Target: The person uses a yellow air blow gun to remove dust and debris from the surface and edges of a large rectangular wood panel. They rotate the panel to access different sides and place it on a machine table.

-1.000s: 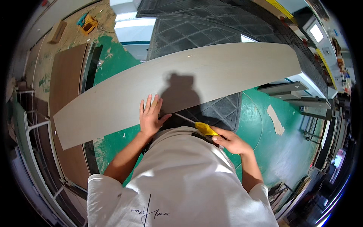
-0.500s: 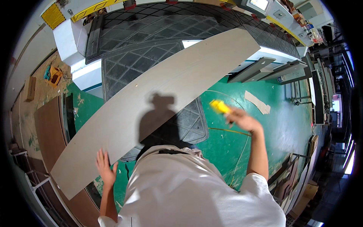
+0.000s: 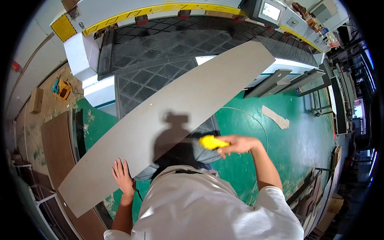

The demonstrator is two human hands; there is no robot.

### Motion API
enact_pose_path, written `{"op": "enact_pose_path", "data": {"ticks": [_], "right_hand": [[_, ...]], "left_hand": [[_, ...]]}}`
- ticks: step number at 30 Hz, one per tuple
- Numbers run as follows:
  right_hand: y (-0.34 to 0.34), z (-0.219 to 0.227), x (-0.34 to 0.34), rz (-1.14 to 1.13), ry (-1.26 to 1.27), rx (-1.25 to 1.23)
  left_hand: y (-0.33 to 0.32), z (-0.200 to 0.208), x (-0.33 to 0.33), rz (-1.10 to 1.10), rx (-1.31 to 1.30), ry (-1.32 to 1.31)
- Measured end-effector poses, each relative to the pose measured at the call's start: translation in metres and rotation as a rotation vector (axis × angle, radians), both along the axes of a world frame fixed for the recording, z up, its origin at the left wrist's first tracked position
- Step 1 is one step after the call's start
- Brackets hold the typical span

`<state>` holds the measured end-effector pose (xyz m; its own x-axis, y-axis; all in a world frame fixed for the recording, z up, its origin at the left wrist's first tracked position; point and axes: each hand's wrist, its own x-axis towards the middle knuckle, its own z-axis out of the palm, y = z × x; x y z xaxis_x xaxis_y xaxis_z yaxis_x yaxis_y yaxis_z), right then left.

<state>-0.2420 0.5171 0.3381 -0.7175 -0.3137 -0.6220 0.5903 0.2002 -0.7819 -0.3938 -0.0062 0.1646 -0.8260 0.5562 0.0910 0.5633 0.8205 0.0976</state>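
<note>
Long grey board (image 3: 180,120): flat, plain, one piece. It lay slantwise across the view, its far end up right over the machine bed (image 3: 160,52) and its near end down left, by the brown panel (image 3: 56,152). The person's shadow fell on its middle.

Left hand (image 3: 123,176): it lay palm down on the near long edge of the board, towards the lower left end. The fingers (image 3: 118,167) were spread apart and flat on the grey face, gripping nothing.

Right hand (image 3: 239,145): it was held out to the right of the body, just off the board's near edge and over the green floor (image 3: 304,144). Its fingers were closed round a yellow tool (image 3: 211,142), whose blunt end pointed left towards the board. The tool was blurred; its kind could not be told, nor whether its tip touched the board.

Machine bed: dark, with a diamond grid, white sides and a yellow strip along the far rim. It carried the far part of the board.

Screen (image 3: 271,11): a small lit panel at the bed's far right corner.

Brown panel: it lay on the floor at left, beside the board's low end.

Pale strip (image 3: 276,117): a scrap lying on the green floor at right, well apart from the hands.

White rail frame (image 3: 280,80): it stuck out from the bed's right side, just beyond the board.

Person: in a white shirt (image 3: 208,208), seen from above.
</note>
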Motion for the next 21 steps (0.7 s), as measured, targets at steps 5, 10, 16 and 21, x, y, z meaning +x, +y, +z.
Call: {"op": "enact_pose_path", "data": {"ticks": [5,10,16,21], "right_hand": [[0.093,-0.102,-0.011,-0.636,0.093,0.253],[0.128,-0.159,-0.046,-1.038,-0.053,0.594],[0.146,-0.196,-0.047,-1.231,-0.047,0.085],[0.147,-0.205,-0.046,-1.345,0.009,-0.13]], "left_hand": [[0.007,0.013,0.004,0.025,0.049,-0.032],[0.009,0.012,0.009,0.06,0.1,-0.006],[0.003,0.005,0.01,0.061,0.075,0.02],[0.006,0.013,0.012,0.069,0.095,-0.06]]}}
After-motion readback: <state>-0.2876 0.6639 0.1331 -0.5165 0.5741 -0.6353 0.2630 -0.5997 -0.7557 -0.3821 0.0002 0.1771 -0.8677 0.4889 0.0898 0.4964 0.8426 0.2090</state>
